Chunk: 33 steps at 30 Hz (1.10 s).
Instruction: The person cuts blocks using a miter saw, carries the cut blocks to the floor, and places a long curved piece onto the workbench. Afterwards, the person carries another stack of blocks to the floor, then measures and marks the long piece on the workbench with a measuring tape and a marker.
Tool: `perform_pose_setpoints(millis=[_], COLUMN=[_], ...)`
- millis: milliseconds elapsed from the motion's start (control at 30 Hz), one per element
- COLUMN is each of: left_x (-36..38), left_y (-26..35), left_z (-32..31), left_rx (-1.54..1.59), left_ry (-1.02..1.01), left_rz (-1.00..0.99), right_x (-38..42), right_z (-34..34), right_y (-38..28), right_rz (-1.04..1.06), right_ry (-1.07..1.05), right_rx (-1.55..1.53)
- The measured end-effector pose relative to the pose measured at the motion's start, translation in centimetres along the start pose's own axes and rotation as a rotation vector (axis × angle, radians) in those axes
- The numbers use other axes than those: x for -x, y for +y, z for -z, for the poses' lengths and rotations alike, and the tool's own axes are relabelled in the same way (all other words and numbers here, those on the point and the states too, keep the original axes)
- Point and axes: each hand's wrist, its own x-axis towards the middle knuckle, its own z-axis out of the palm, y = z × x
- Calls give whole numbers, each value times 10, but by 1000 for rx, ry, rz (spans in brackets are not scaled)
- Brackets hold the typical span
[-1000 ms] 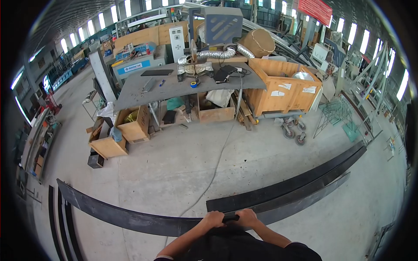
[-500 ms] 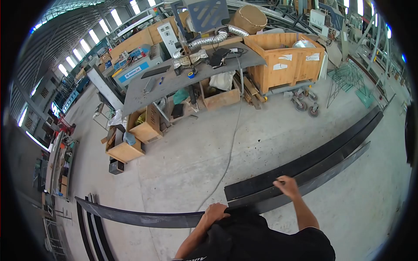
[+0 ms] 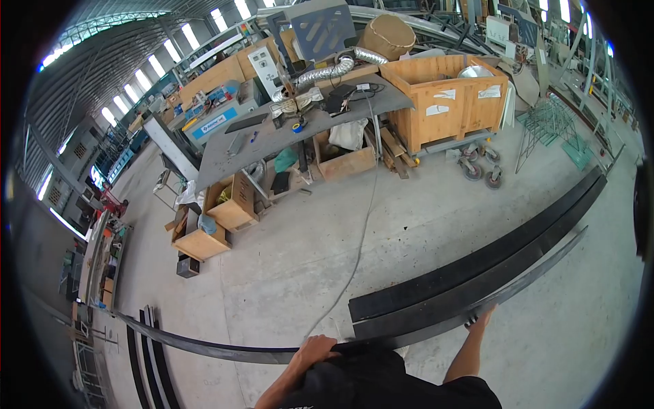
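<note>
A long dark metal bar (image 3: 211, 349) stretches across in front of my body, looking curved through the wide lens. My left hand (image 3: 317, 349) is wrapped over its upper edge, near the middle. Farther along to the right, my right hand (image 3: 481, 319) has its fingers curled at the bar's near edge, partly in shadow. Just beyond the bar, wide black metal lengths (image 3: 436, 293) lie side by side on the floor. Several narrower dark bars (image 3: 151, 368) lie at the lower left, passing below the held bar's left part.
A grey worktable (image 3: 272, 140) stands ahead, with wooden boxes (image 3: 231, 204) below and beside it. To its right is a big wooden crate (image 3: 443, 112) on a wheeled base. Loose casters (image 3: 471, 169) and green wire frames (image 3: 552, 129) are nearby. A cable (image 3: 357, 262) crosses the concrete floor.
My right hand has come down and outward from above the black lengths to the held bar's near edge. My left hand has shifted slightly left, still on the bar. The bar has tilted slightly.
</note>
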Motion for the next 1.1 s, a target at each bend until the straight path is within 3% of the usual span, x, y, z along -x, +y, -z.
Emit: perform_pose_setpoints(millis=[100,200,233,300,400,533,733,867,1100], left_x=[10,17,20,28,36,43,47,56,147], left_y=[12,20,22,33,36,36,36,19,-32], left_z=[-2,-8,-14,-14,-28,-39,-28,-16,46], left_rx=[14,31,39,53,72,106,125,154,70], left_ry=[-40,-74,-86,-95,-101,-11,3,64,179], left_rz=[39,83,92,121,163,125,132,26,57], right_x=[-26,-21,-25,-24,-9,-24,36,52,158], right_z=[17,21,21,20,21,39,32,38,-13], right_y=[53,104,116,137,129,129,97,94,139], right_rz=[-11,-376,-388,-196,-158,-200,-92,52,97], right_ry=[-143,-127,-124,-342,-451,-448,-363,-342,-419], right_rx=[-182,-243,-228,-495,-485,-385,-383,-282,-269])
